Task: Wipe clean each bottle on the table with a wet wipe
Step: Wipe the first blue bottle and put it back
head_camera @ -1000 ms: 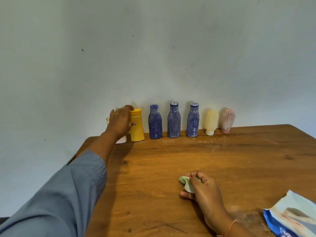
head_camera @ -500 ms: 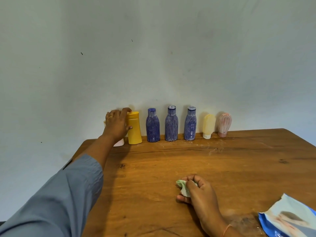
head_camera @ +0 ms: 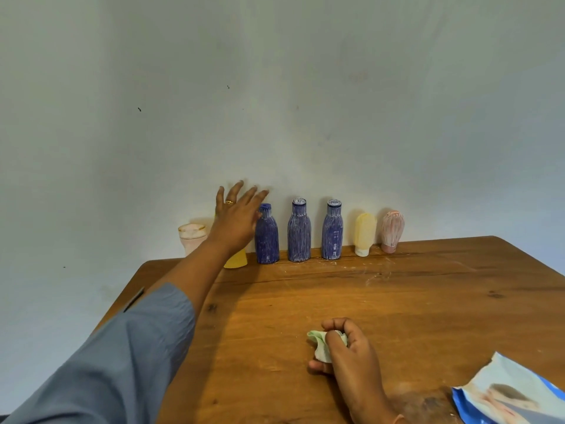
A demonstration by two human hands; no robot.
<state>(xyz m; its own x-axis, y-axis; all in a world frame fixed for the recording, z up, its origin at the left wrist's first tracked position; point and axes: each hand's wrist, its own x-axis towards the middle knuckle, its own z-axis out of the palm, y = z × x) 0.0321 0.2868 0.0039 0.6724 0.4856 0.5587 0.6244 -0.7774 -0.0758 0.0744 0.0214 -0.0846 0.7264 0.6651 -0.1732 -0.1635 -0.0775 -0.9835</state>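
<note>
Standing row: seven upright bottles line the far edge of the table point(head_camera: 397, 316), against the wall point(head_camera: 305, 87).
Row, left to right: pale bottle point(head_camera: 192, 237), yellow bottle point(head_camera: 236, 261), left blue bottle point(head_camera: 266, 240), middle blue bottle point(head_camera: 299, 234), right blue bottle point(head_camera: 332, 234), cream tube point(head_camera: 364, 232), pink tube point(head_camera: 392, 229).
Yellow bottle: mostly hidden behind the left hand point(head_camera: 237, 220); only its base shows.
Left hand: raised before the row, fingers straight and spread, holding nothing; it is blurred, so contact with the left blue bottle cannot be told. A ring point(head_camera: 229, 202) sits on one finger.
Wipe point(head_camera: 318, 344): crumpled, pale green, at the near middle of the table, well apart from the row.
Right hand point(head_camera: 348, 353): rests on the table, fingers and thumb curled round the wipe.
Sleeve point(head_camera: 122, 347): grey, on the left arm.
Pack point(head_camera: 513, 396): blue and white, lying on the table's near right, near the right hand.
</note>
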